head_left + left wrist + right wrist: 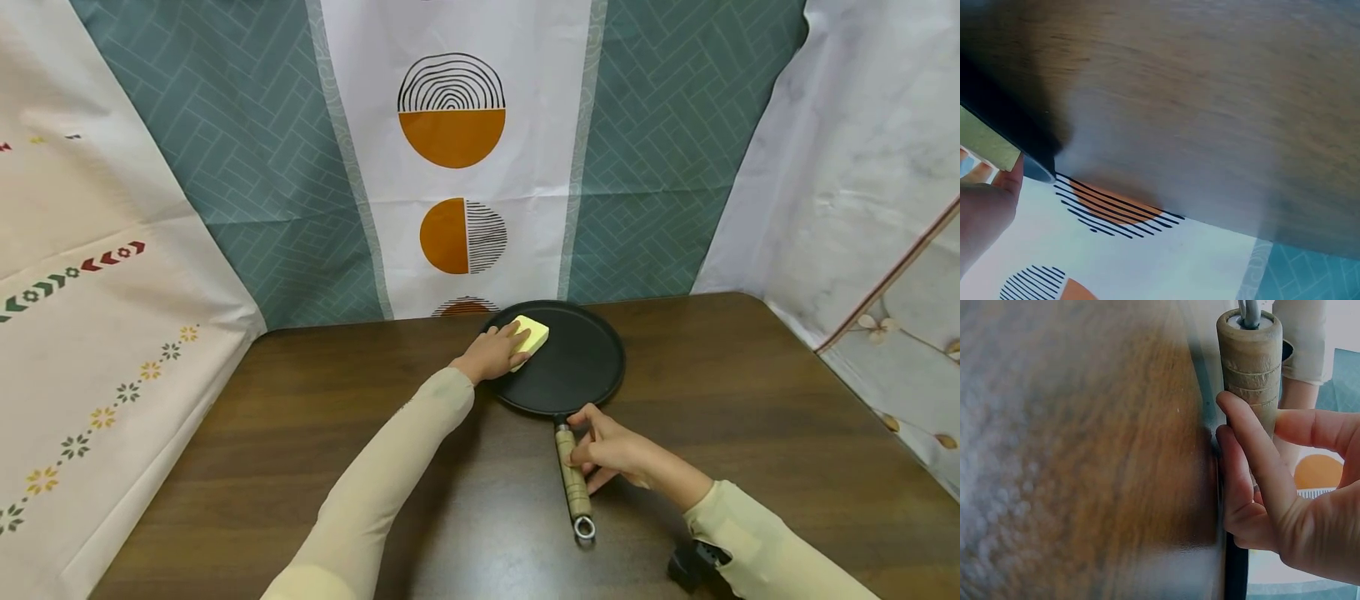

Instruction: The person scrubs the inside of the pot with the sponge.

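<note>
A flat black pan (577, 358) lies on the brown wooden table toward its far edge, its wooden handle (573, 479) pointing at me. My left hand (491, 353) grips a yellow sponge (534, 332) over the left part of the pan's surface. Fingers and thumb bend around the sponge (985, 140) in the left wrist view. My right hand (611, 450) holds the handle, thumb on one side and fingers on the other. Up close in the right wrist view, the handle (1250, 362) shows carved rings and a metal loop at its end.
Bare wooden table (337, 433) spreads out on both sides of the pan. Patterned cloths hang behind it, a teal and white one (465, 183) at the back. A small black object (693, 567) sits by my right sleeve.
</note>
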The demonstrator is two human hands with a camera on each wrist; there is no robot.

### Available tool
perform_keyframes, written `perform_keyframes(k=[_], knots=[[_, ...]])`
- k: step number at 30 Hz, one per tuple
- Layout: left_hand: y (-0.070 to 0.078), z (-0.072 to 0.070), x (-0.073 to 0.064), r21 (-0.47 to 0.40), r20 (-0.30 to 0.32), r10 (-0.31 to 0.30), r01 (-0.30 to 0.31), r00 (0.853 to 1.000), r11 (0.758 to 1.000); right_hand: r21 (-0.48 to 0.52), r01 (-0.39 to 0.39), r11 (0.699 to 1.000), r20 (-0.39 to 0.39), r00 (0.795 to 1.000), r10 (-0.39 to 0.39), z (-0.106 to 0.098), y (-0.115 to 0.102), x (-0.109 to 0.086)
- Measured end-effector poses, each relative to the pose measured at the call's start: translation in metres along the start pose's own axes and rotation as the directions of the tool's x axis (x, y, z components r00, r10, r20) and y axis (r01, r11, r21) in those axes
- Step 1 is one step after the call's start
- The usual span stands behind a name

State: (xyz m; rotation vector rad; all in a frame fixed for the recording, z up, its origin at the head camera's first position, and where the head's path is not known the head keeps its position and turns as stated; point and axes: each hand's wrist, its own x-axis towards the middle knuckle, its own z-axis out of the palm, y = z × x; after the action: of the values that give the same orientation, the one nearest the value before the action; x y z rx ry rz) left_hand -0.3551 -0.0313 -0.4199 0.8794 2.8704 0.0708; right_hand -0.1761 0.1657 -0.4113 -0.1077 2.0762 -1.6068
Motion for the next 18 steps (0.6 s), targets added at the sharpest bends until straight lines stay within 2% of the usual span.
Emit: perform_keyframes(k=[7,14,18], knots=[[-0.007,0.001,-0.007,-0.030,0.000,0.011,-0.011,1.000,0.999,0.002,-0.005,1.000,-0.005,1.000,0.005,0.000,-0.001,0.002],[-0.005,0.002,-0.017,-0.031,-0.034,0.044,-0.045,0.998,0.998,0.003,-0.009,1.000,-0.004,1.000,0.009,0.000,-0.001,0.001],[-0.004,0.004,-0.022,-0.038,-0.044,0.040,-0.041,0.998,0.998,0.004,-0.010,1.000,-0.008,1.000,0.010,0.000,0.000,0.002]])
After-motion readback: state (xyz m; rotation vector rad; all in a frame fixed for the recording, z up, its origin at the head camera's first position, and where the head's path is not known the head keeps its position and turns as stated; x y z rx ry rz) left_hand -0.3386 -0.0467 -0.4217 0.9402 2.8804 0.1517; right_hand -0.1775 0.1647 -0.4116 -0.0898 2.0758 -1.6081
